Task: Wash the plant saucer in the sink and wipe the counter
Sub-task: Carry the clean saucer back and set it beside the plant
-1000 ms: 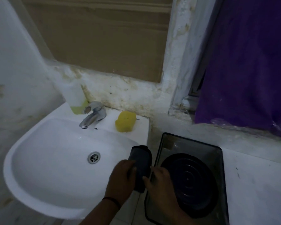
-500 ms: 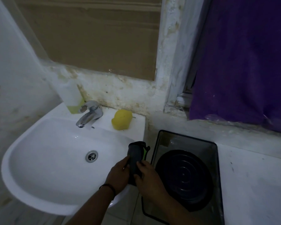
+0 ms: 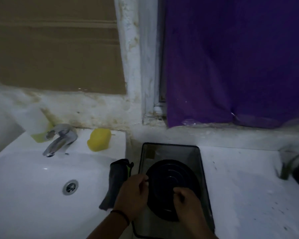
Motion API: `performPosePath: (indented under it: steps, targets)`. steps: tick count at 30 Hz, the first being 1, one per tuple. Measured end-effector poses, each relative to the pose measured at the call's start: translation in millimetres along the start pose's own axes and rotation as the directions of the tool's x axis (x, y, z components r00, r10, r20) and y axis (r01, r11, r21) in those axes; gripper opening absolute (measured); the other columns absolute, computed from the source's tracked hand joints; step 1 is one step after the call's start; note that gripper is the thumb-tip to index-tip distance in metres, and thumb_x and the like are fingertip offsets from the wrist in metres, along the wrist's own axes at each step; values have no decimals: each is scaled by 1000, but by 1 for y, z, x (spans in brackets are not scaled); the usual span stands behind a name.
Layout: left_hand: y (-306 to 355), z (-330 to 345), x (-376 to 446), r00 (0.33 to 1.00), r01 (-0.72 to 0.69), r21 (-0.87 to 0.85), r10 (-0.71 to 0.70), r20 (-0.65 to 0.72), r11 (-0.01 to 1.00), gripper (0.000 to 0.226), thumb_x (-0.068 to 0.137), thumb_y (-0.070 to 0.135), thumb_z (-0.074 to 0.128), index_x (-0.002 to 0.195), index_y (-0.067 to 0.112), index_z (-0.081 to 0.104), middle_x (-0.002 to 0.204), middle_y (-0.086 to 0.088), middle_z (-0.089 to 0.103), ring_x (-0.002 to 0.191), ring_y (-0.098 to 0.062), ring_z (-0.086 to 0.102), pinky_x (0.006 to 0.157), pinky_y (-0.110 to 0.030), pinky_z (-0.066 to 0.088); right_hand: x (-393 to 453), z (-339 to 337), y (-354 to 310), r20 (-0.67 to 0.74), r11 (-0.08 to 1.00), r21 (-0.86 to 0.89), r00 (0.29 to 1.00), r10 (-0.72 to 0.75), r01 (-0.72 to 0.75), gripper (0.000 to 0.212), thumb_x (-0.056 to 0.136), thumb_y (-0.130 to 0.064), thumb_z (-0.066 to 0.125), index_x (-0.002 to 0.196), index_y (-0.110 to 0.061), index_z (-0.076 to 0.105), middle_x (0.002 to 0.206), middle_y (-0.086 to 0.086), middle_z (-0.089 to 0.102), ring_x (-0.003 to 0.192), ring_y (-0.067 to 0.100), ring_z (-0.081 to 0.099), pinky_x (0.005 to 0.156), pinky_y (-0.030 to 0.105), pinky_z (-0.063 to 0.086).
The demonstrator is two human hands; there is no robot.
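Moved: both hands off the dark cloth (image 3: 118,180), now at the saucer (image 3: 169,183).
Left hand (image 3: 132,197): fingers pinching saucer's left rim.
Right hand (image 3: 188,204): curled on its near rim.
Saucer: inside dark tray (image 3: 202,163), table (image 3: 248,187), right of sink (image 3: 33,195).
Cloth: draped over sink's right edge.

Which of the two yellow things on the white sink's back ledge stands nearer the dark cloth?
The yellow sponge, right of the chrome tap; the yellowish bottle stands left.
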State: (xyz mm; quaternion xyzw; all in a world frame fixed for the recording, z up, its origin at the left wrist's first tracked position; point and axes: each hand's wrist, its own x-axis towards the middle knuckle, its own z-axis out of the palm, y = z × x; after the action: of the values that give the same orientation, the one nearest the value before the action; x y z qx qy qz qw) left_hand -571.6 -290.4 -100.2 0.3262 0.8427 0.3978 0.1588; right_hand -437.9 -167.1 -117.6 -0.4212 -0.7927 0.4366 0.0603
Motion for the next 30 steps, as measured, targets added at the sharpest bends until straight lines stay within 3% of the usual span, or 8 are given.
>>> performPosePath:
  steps: [3,6,12,14,17,23,27,30]
  targets:
    - [-11,30,16,966,222,-34,-215,147,974,19,91,20,52,110,15,56,100,-1,57,93,-14,56,82,-17,44,0,-16,30,4,969,12,969,245,-245,29,89,-18,57,117,-12,64,122,7,62,114,20,57,89,20,39]
    - [-29,52,25,948,264,21,-264,176,964,11,85,21,54,96,17,57,98,-7,60,93,-23,60,82,-34,51,0,-17,46,93,930,-26,926,366,-365,15,85,-24,58,92,-19,70,103,8,68,102,20,63,84,25,47]
    - [-38,69,29,909,348,13,-340,241,938,34,80,30,66,110,15,61,105,-5,63,92,-18,60,73,-23,51,7,-8,56,50,894,126,902,428,-431,36,75,-33,61,106,-16,69,98,4,72,93,18,66,81,28,52]
    - [-40,74,28,899,351,40,-349,264,935,38,77,41,66,107,18,64,107,-7,64,104,-24,58,86,-32,52,11,-7,54,16,868,212,890,456,-449,33,78,-29,64,107,-13,68,100,6,71,90,18,63,85,31,52]
    - [-40,81,24,879,354,95,-366,307,930,51,78,40,68,124,21,55,130,-1,50,133,-27,32,110,-27,25,18,-3,52,29,782,353,842,539,-513,36,82,-25,67,113,-7,66,96,7,66,88,19,58,88,33,51]
    - [-32,73,20,883,396,-44,-367,292,917,58,74,19,76,126,16,50,128,-4,53,116,-18,50,96,-25,43,25,0,55,162,603,555,786,597,-573,56,79,-39,71,123,-6,60,117,11,66,100,26,62,91,38,51]
    - [-29,65,22,880,400,-176,-323,348,899,52,79,11,72,119,28,43,106,12,52,101,-8,49,77,-10,44,30,-1,54,265,377,781,811,522,-498,32,86,-22,66,115,-9,61,107,12,69,97,27,65,82,37,53]
    - [-28,58,23,858,446,-240,-336,387,862,44,81,20,71,116,30,46,113,8,55,99,-10,54,84,-20,47,29,-1,49,266,201,894,837,478,-399,36,90,-11,60,125,-4,55,119,17,65,108,30,62,97,42,48]
